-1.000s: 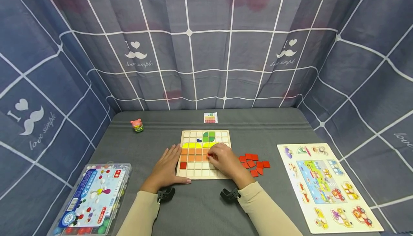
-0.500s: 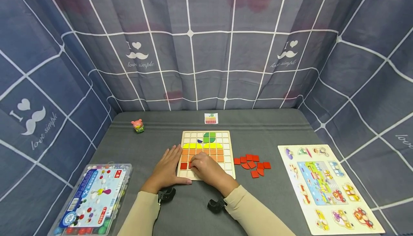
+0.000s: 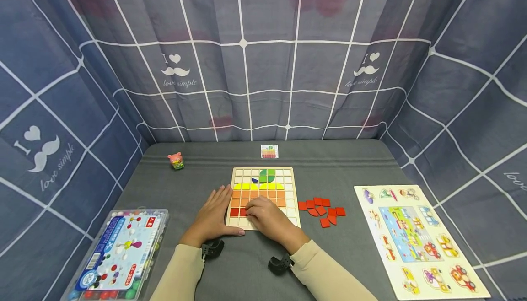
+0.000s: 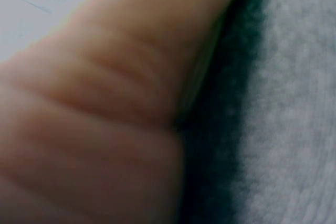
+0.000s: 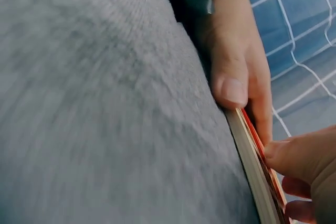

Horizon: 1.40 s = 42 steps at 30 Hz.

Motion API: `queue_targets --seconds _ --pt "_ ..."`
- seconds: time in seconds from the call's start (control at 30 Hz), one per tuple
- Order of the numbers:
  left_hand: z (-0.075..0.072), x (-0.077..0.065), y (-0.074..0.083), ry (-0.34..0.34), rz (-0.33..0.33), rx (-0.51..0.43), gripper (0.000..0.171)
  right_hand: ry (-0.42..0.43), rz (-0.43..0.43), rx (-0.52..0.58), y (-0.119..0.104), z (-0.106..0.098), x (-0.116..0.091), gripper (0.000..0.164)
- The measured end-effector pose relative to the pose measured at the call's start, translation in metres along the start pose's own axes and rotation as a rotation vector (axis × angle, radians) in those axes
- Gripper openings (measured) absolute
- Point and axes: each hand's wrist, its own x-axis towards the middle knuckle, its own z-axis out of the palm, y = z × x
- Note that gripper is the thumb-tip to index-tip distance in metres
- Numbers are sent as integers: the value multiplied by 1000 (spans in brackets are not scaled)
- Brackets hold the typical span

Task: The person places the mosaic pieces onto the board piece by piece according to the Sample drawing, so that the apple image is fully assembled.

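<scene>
My left hand (image 3: 213,213) lies with fairly straight fingers along the left edge of a square wooden grid board (image 3: 289,180), its thumb by the front edge. Green, blue, yellow and orange pieces fill several cells. In the fourth filled row, a dark red square tile (image 3: 234,212) sits at the left with a brighter red tile (image 3: 242,212) beside it. My right hand (image 3: 265,216) is over the board, bent fingertips right at the brighter tile. In the right wrist view its thumb (image 5: 278,153) touches the red surface; whether it pinches a tile I cannot tell.
Several loose red pieces (image 3: 321,210) lie right of the board. Behind it is a small pattern card (image 3: 269,151); a pink-headed figurine (image 3: 176,160) stands back left. A clear plastic box (image 3: 117,250) lies at left, a picture puzzle board (image 3: 420,241) at right.
My right hand has moved left and toward the front across the board, then slightly right, uncovering the brighter red tile beside the dark red one. The left hand stays on the board's edge.
</scene>
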Motion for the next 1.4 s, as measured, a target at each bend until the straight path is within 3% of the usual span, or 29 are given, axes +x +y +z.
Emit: queue_targets --seconds 0.27,0.47,0.6,0.7,0.97,1.4 --pt "-1 2 0 0 -18 10 148 169 46 27 30 -26 -30 11" --pt "-2 2 1 -20 -33 10 149 231 206 15 59 -56 -62 20" --pt "-2 2 1 -28 -43 10 150 221 323 44 74 -78 -79 24" --pt "-2 2 1 -30 -46 19 150 182 359 80 82 -89 -89 25" --pt "-1 2 1 -26 -35 8 150 34 371 152 89 -99 -102 36" --pt "-1 2 2 -29 -47 13 151 26 395 163 87 -95 -101 21"
